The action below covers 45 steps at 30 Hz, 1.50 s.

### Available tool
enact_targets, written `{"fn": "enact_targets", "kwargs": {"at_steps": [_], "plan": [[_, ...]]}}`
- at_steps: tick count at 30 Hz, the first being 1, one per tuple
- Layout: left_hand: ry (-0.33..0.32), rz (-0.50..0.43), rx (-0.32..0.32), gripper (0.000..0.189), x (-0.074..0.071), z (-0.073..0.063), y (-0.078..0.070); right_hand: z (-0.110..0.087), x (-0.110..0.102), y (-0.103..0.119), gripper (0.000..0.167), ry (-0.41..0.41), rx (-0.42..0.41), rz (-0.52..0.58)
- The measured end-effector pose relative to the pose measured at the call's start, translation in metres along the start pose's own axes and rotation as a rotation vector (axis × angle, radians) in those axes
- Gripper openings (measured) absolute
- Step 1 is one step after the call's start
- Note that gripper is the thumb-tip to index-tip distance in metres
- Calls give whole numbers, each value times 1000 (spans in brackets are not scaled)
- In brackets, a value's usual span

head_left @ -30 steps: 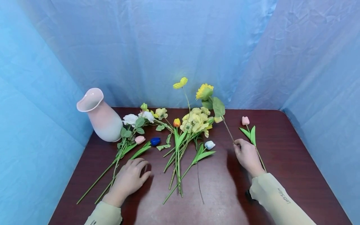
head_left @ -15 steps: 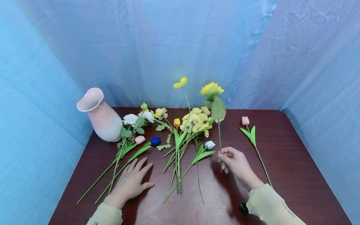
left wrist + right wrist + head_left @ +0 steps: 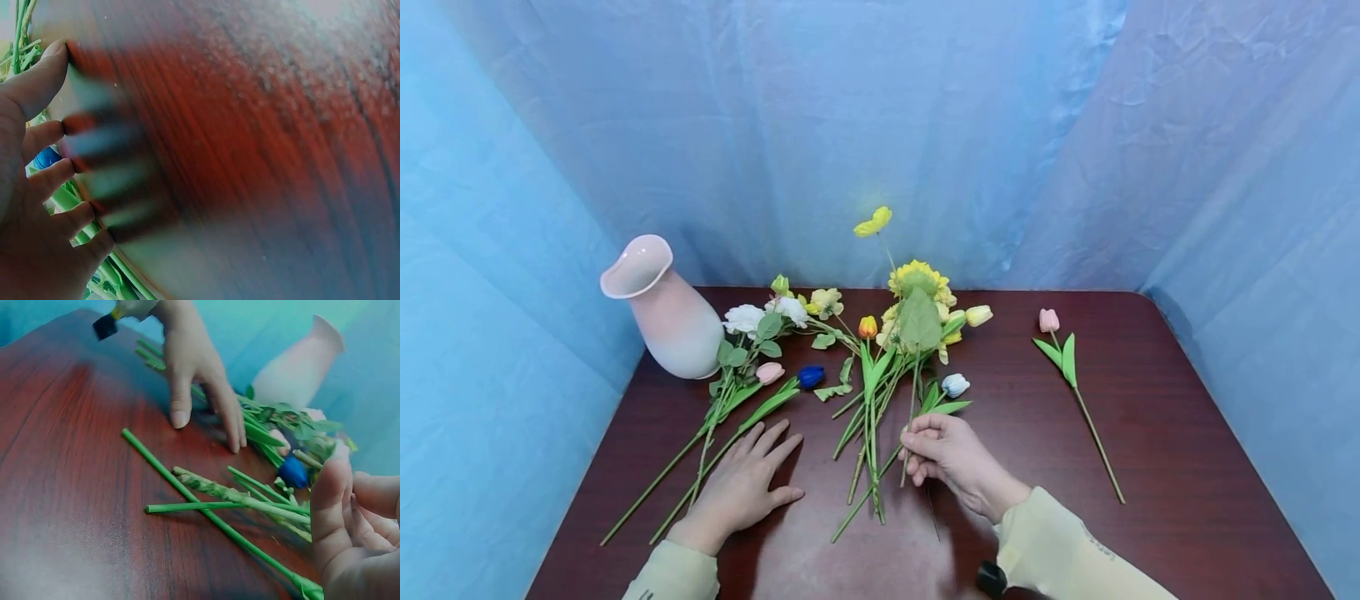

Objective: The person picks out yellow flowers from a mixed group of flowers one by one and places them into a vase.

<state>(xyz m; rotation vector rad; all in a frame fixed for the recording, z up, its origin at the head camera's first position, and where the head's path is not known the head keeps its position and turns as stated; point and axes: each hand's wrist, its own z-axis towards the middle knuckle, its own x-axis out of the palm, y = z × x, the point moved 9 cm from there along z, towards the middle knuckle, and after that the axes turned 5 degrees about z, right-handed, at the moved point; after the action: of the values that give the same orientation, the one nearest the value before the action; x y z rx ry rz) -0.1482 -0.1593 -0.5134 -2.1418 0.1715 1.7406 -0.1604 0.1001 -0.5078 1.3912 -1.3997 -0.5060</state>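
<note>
My right hand (image 3: 951, 458) pinches the stem of a yellow sunflower (image 3: 919, 321) between thumb and fingers, with its big green leaf and head lying over a pile of pale yellow flowers. In the right wrist view the cut end of that stem (image 3: 306, 459) sticks out past the thumb. My left hand (image 3: 737, 487) rests with fingers spread on the table, beside the stems of a blue tulip (image 3: 810, 377) and a pink tulip (image 3: 770, 372). An orange tulip (image 3: 868, 327) and a light blue tulip (image 3: 956, 385) lie close to the right hand.
A pink and white vase (image 3: 673, 321) stands at the back left of the dark wooden table (image 3: 1180, 467). White roses (image 3: 745, 321) lie in front of it. Another pink tulip (image 3: 1049, 321) lies alone on the right. Blue curtains (image 3: 880, 125) surround the table.
My right hand has carried the sunflower leftward from the right side, and its head has come down over the yellow flowers. My left hand's fingers have spread out flat.
</note>
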Motion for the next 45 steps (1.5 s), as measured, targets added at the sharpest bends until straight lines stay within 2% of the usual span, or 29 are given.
{"fn": "enact_targets", "kwargs": {"at_steps": [4, 6, 10, 14, 19, 23, 28, 32, 34, 38, 42, 45], "plan": [[-6, -7, 12, 77, 1, 0, 1, 9, 10, -1, 17, -4, -8, -106], [-8, -6, 18, 76, 3, 0, 2, 12, 15, -2, 19, 16, 0, -176], [-11, -6, 35, 74, 5, 0, 4, 15, 22, -7, 33, 82, 37, -277], [-15, -13, 49, 73, 5, 0, 4, 15, 21, -11, 41, 110, 59, -353], [-21, -16, 51, 72, 3, -1, 4, 16, 16, -13, 38, 132, 27, -541], [-26, -19, 58, 71, 3, -1, 3, 17, 7, -10, 29, 101, -75, -753], [-22, -17, 55, 72, 3, -1, 3, 13, 7, 1, 22, 47, -348, -1168], [-12, -12, 48, 72, 3, -1, 4, 6, 13, 4, 14, 40, -516, -1393], [-7, -12, 46, 71, 3, -1, 3, 4, 12, 4, 2, 14, -543, -1460], [-3, -15, 44, 70, 3, -1, 3, 2, 7, 9, 28, -99, -557, -1534], [-6, -18, 42, 70, 2, -2, 3, 3, -7, 15, 34, -249, -491, -1500], [-6, -19, 39, 71, 3, -1, 3, 6, -23, 16, 32, -372, -364, -1451]]}}
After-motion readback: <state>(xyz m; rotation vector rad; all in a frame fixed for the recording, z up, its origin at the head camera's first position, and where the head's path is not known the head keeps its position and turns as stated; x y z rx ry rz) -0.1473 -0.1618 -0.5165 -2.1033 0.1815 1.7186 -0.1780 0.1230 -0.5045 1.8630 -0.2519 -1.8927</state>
